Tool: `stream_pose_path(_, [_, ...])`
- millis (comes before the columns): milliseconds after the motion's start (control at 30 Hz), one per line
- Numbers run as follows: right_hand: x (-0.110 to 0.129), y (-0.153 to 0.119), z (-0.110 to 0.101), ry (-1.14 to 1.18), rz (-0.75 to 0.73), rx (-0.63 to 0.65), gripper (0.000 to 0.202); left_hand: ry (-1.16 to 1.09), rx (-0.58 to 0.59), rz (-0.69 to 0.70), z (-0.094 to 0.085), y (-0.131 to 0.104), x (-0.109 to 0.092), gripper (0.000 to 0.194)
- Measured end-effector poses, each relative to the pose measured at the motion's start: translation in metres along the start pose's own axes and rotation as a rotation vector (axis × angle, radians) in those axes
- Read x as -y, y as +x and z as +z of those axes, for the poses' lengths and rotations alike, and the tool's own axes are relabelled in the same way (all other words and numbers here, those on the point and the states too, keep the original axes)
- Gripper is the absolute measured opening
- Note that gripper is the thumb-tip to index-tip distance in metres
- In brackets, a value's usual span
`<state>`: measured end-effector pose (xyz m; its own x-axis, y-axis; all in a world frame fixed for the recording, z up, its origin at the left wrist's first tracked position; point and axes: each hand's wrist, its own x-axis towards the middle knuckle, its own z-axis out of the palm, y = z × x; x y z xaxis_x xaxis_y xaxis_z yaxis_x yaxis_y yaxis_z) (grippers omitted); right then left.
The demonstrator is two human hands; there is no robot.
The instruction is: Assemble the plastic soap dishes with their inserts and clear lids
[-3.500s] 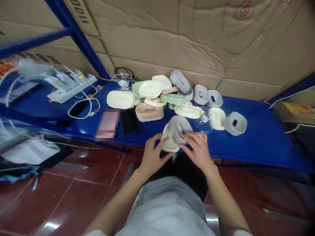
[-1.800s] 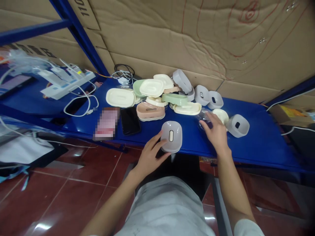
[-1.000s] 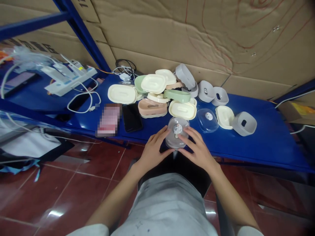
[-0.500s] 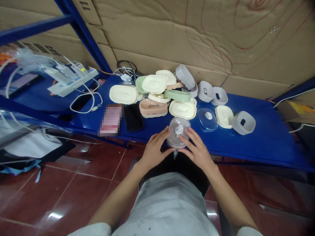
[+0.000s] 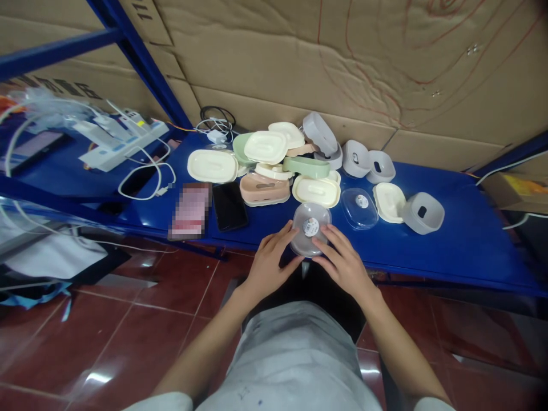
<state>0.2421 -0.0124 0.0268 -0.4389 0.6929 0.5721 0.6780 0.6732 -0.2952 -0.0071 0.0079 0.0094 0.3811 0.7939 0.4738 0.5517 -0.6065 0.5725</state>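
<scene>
1. While grasping a grey dish (image 5: 305, 245) at its left side with left hand (image 5: 268, 265), steadying right side with right hand (image 5: 346, 265); fingers curved in, neither hand released.
2. Placing dish at desk's (image 5: 445, 251) front edge; taking it as clock centre, 12 pointing away from torso.
3. Seeing clear lid (image 5: 315, 212) over dish, round label (image 5: 311, 227) up. Would call it covered; cannot confirm full seating at rim.
4. Noting spare clear lid (image 5: 357, 214) at 2, lying apart, on no dish.
5. Finding uncovered: pair of grey bowls (image 5: 356, 162) near 1 to 2, single grey bowl (image 5: 423, 214) at 3, beside cream tray (image 5: 389, 202).
6. Reading unsorted pile at 11 to 12: green piece (image 5: 306, 166), cream oval (image 5: 266, 146), tilted grey ring (image 5: 319, 134). Pink dish (image 5: 265, 189) at 10, black phone (image 5: 230, 206) past it toward 9.
</scene>
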Motion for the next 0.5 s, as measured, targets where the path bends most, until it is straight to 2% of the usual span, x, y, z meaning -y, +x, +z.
stream_pose_path(267, [-0.0038,0.0035,-0.0013,0.019,0.013,0.029,0.065,-0.018,-0.026,-0.049,0.0015,0.0014,-0.0005,0.057])
stream_pose_path(500, [0.0015,-0.0046,0.0053,-0.154,0.01,0.058,0.067,-0.057,-0.06,-0.013,0.0004,-0.0007,0.0009,0.057])
